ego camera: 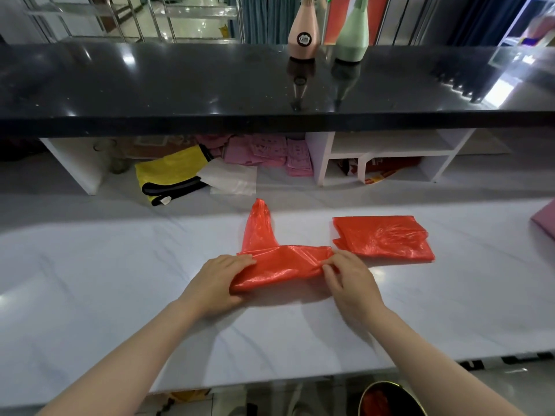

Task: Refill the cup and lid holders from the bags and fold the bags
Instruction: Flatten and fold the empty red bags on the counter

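Hands both on the red bag point(282, 265), mid-counter, palms down, forearms coming in from the bottom corners. Left hand point(219, 280) grips the bag's left end, thumb on top near the fold, fingers wrapped under the edge. Right hand point(350, 279) pinches the bag's right end, fingertips point(329, 265) curled into the plastic. Bag is folded into a flat horizontal band lying on the counter; one handle strip point(259, 226) sticks out from its left part, pointing away from the person.

Second red bag point(384, 238) lies flat just beside the right hand, on the far right side, already folded into a rough rectangle, not touched by either hand.

White counter point(105, 280) has a pale marbled top. Pink object point(545, 220) at the right edge, mostly cut off. Behind the counter, an open recess holds a yellow bag with black trim point(171, 175), a stack of white sheets point(231, 178) and pink packets point(270, 153). White shelf unit point(384, 154) to the right of those, with red printed packaging in its lower slot.

Black glossy upper ledge point(180, 85) runs full width above the recess. Pink bottle point(302, 28) and green bottle point(352, 31) stand upright on it, near each other, reflected in the surface. Round bin point(387, 397) with red contents below the counter's near edge.
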A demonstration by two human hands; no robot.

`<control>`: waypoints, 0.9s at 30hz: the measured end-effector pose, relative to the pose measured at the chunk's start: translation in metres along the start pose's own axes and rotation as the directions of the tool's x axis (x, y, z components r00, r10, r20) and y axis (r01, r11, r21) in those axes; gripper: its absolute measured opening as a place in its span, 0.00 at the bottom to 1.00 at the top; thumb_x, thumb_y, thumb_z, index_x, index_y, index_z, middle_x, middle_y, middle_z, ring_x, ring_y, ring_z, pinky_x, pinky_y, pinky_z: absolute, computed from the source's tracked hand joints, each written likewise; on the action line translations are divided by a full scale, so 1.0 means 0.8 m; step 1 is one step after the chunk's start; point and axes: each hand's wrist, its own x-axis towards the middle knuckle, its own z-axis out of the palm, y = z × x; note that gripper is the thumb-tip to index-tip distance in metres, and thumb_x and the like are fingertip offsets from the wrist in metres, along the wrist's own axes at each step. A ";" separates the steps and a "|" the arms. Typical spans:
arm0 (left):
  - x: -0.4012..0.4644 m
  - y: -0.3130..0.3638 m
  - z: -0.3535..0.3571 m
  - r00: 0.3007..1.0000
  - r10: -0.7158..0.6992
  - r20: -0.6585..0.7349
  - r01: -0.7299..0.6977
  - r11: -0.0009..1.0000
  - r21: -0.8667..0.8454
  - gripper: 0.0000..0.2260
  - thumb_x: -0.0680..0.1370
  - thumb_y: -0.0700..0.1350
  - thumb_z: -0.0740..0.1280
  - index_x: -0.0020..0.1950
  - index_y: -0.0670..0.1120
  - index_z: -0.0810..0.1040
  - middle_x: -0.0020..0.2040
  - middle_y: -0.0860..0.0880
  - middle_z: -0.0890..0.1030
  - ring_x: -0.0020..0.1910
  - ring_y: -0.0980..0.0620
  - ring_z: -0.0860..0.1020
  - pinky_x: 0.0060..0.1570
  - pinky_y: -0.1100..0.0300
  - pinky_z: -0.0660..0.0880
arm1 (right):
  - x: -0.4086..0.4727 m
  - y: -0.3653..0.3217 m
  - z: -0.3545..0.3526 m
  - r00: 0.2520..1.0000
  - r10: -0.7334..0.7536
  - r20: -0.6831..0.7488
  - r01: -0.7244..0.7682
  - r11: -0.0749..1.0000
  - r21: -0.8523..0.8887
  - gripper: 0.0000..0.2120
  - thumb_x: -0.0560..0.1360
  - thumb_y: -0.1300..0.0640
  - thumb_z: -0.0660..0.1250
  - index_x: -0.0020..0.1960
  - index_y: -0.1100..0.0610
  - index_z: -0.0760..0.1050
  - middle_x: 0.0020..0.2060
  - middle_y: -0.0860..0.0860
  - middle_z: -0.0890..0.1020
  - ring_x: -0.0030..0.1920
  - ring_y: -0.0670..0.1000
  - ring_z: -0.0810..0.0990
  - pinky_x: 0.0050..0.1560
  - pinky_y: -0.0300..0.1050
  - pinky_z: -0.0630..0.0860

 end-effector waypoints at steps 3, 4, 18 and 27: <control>0.004 0.003 0.001 0.976 -0.105 -0.192 0.077 0.986 -0.149 0.18 0.69 0.33 0.69 0.57 0.47 0.82 0.56 0.50 0.82 0.56 0.48 0.77 0.60 0.60 0.69 | 0.014 -0.007 -0.004 0.997 0.076 0.019 -0.078 0.993 0.093 0.05 0.77 0.61 0.66 0.42 0.58 0.76 0.35 0.45 0.75 0.42 0.52 0.75 0.42 0.37 0.61; 0.006 0.007 0.000 0.958 -0.185 -0.221 0.133 0.964 -0.232 0.17 0.70 0.32 0.67 0.55 0.46 0.82 0.53 0.51 0.82 0.53 0.50 0.76 0.57 0.66 0.68 | 0.019 -0.010 -0.004 0.994 0.108 0.010 -0.108 0.983 0.146 0.05 0.77 0.61 0.65 0.42 0.57 0.75 0.33 0.43 0.74 0.38 0.49 0.74 0.39 0.37 0.61; 0.042 0.026 0.005 0.804 -0.555 -0.213 0.453 0.804 -0.386 0.03 0.79 0.47 0.62 0.49 0.48 0.73 0.30 0.51 0.77 0.33 0.48 0.75 0.32 0.54 0.66 | 0.068 -0.021 0.027 0.945 0.321 0.065 -0.327 0.930 0.165 0.13 0.80 0.54 0.61 0.63 0.57 0.71 0.60 0.54 0.76 0.61 0.55 0.74 0.57 0.45 0.68; 0.063 0.028 0.004 0.804 -0.546 -0.236 0.508 0.836 -0.204 0.12 0.80 0.50 0.61 0.63 0.50 0.73 0.46 0.46 0.83 0.46 0.41 0.79 0.47 0.51 0.73 | 0.055 -0.021 0.058 0.889 -0.087 0.450 0.230 0.934 -0.274 0.33 0.77 0.37 0.53 0.77 0.41 0.43 0.78 0.49 0.40 0.78 0.54 0.40 0.74 0.54 0.39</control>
